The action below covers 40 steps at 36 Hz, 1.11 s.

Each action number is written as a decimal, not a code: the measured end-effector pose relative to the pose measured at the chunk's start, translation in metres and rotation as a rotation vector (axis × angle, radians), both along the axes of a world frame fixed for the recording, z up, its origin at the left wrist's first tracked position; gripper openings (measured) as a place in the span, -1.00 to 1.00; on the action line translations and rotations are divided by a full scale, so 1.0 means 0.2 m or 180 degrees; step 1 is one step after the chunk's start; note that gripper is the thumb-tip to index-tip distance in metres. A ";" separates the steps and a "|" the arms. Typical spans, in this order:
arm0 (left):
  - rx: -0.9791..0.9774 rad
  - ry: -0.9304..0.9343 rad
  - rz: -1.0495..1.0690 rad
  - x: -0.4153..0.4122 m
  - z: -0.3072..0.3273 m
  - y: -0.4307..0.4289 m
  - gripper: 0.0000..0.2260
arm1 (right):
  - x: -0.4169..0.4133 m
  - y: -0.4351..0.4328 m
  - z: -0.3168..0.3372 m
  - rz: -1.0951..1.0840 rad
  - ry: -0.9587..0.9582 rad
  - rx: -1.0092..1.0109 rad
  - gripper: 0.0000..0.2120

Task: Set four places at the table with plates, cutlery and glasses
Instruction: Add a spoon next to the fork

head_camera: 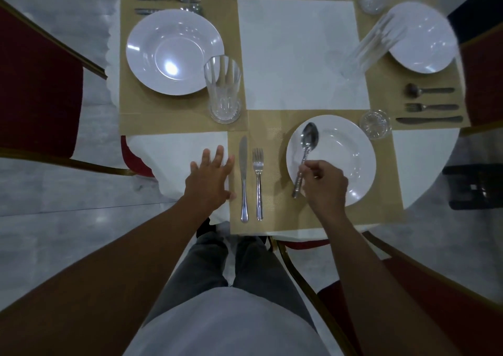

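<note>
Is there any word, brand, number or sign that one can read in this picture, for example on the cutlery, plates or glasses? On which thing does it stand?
None can be read.
The spoon in the right hand has a patterned handle, with no letters visible.
The nearest plate, knife, fork and glass show no text.

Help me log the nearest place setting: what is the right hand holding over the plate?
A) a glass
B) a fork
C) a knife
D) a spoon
D: the right hand grips a spoon by its handle, bowl up over the near plate; knife and fork lie on the mat.
</note>
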<state>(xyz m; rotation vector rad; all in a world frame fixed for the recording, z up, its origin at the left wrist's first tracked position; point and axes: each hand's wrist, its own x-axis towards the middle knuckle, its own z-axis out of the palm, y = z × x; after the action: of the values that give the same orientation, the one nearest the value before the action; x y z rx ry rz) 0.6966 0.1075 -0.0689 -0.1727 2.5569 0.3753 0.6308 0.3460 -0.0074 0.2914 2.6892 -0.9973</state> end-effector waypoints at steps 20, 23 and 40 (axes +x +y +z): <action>0.0058 -0.0026 0.0068 0.00 0.02 0.00 -0.12 | 0.18 -0.18 -0.15 0.0743 -0.0412 0.1118 -0.76; 0.0071 -0.0022 0.0049 0.00 0.02 0.00 -0.11 | 0.17 -0.19 -0.15 0.0941 -0.0331 0.1451 -0.73; 0.0087 -0.0029 0.0062 0.01 0.02 0.00 -0.10 | 0.15 -0.20 -0.13 0.1391 -0.0286 0.1827 -0.73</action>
<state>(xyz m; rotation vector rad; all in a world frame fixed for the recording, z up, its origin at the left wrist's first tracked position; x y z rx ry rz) 0.6977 0.1081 -0.0643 -0.1889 2.5416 0.4156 0.6599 0.3069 -0.0343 -0.1467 2.7207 -0.0810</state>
